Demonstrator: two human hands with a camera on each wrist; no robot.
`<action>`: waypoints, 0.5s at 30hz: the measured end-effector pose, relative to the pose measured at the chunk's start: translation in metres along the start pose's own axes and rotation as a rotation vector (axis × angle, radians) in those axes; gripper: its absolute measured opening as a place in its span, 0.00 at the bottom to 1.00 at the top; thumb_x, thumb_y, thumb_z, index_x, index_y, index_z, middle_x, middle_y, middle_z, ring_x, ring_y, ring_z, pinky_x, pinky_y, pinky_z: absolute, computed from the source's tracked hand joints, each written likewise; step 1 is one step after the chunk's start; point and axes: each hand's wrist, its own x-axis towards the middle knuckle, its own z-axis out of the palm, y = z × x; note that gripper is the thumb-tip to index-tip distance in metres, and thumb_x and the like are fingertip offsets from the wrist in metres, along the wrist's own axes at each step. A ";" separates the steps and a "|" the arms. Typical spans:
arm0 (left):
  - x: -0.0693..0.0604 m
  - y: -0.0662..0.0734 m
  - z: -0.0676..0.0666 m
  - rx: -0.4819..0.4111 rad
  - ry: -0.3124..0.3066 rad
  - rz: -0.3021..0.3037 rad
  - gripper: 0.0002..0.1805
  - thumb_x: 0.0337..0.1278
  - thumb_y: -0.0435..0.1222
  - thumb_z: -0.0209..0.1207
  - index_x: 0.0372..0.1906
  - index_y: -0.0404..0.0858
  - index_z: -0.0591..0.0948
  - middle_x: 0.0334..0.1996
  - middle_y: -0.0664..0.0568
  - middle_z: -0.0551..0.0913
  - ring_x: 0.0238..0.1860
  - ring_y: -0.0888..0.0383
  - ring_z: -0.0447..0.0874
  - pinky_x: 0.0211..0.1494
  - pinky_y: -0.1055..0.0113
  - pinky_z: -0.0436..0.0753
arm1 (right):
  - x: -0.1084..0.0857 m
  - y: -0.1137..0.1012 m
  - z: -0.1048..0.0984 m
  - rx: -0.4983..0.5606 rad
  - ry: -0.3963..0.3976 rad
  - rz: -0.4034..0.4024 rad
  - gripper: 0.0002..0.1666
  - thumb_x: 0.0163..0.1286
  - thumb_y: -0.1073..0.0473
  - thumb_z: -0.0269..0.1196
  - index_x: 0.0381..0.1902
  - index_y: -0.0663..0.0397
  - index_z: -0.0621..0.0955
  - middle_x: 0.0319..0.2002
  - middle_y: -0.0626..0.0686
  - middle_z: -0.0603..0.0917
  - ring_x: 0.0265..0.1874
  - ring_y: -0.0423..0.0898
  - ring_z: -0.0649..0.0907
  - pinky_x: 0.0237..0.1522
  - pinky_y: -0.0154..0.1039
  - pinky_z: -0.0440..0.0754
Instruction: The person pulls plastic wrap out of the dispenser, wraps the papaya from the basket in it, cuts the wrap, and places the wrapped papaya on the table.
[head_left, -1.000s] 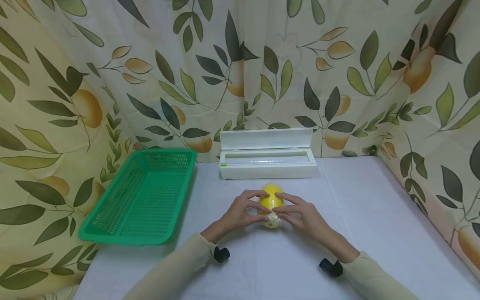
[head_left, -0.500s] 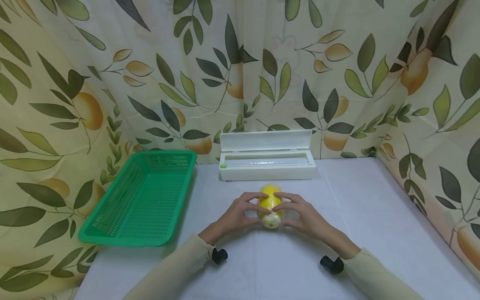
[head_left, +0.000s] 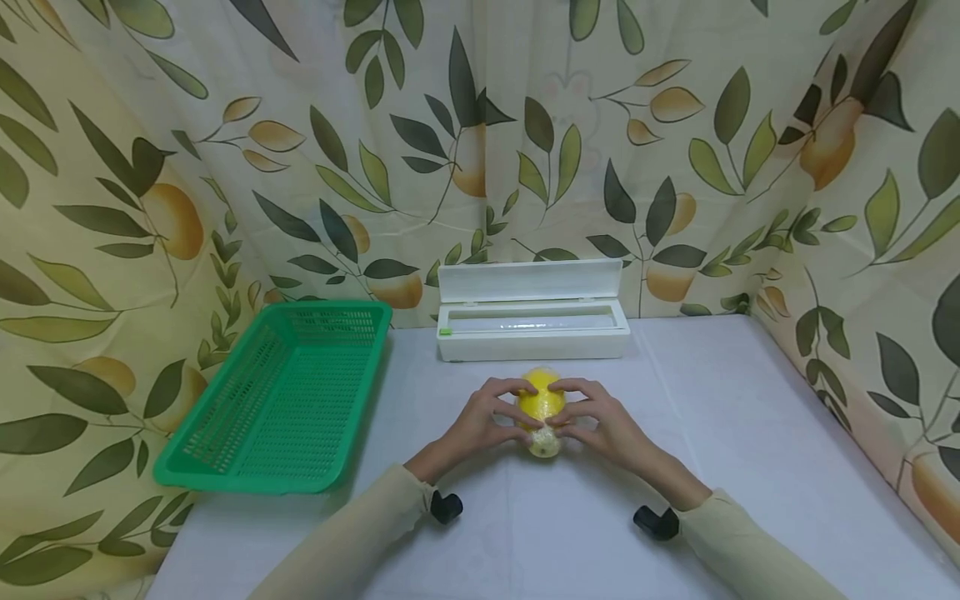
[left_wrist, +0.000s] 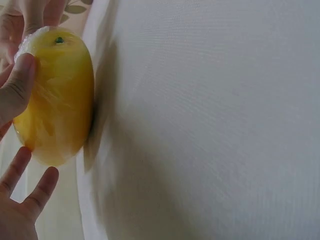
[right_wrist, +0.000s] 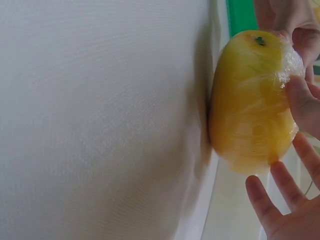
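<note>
A yellow oval fruit [head_left: 542,404] in clear cling film lies on the white tablecloth in front of me. The small green stem end shows in the left wrist view on the wrapped fruit [left_wrist: 62,95], and some film is bunched along one side. My left hand [head_left: 480,421] grips it from the left, its thumb [left_wrist: 21,82] on the film. From the right, my right hand [head_left: 603,425] grips the same fruit [right_wrist: 250,100], thumb [right_wrist: 302,105] against the crinkled film. Both hands meet over its top, partly hiding it.
Behind the fruit stands a white cling film dispenser [head_left: 532,346], lid raised, with film inside. A green plastic basket [head_left: 330,467] sits to the left. Leaf-patterned curtains [head_left: 525,142] enclose the back and sides of the table [head_left: 720,400].
Half a second ago both thumbs were lower and farther apart at the fruit's near end. They have come up and inward onto the film. The fruit, basket and dispenser stay in place.
</note>
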 end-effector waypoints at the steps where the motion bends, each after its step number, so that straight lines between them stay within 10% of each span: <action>1: 0.000 0.000 0.001 -0.008 0.001 -0.006 0.13 0.41 0.36 0.80 0.38 0.43 0.93 0.59 0.49 0.82 0.62 0.50 0.74 0.63 0.46 0.76 | 0.000 0.000 0.001 0.000 0.011 -0.003 0.15 0.52 0.67 0.79 0.36 0.42 0.91 0.60 0.58 0.81 0.60 0.60 0.76 0.56 0.68 0.76; 15: -0.002 0.001 0.004 -0.092 0.007 -0.197 0.16 0.47 0.37 0.78 0.43 0.41 0.89 0.72 0.47 0.71 0.73 0.49 0.68 0.74 0.51 0.68 | -0.002 -0.001 -0.002 0.039 -0.014 0.048 0.15 0.58 0.61 0.78 0.42 0.42 0.90 0.71 0.61 0.72 0.70 0.66 0.69 0.64 0.70 0.70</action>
